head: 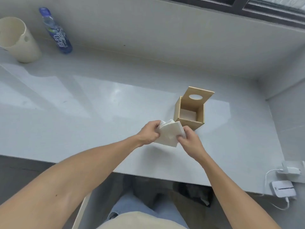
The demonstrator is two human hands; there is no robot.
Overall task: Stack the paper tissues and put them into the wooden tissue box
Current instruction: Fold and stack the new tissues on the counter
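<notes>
Tissues, a fanned stack of white square paper tissues [170, 133], sit clamped between my two hands just above the pale grey counter [82, 100]. My left hand [149, 133] pinches the stack's left edge with curled fingers; my right hand [189, 139] closes on its right edge. The stack tilts, its upper corners fanned toward the light wooden tissue box [189, 114] just beside it. That box stands upright, hinged lid with oval hole [198, 96] swung open and leaning away from me. A cream cylindrical cup [18, 40] and a blue-labelled plastic bottle [55, 30] stand well apart, far left.
</notes>
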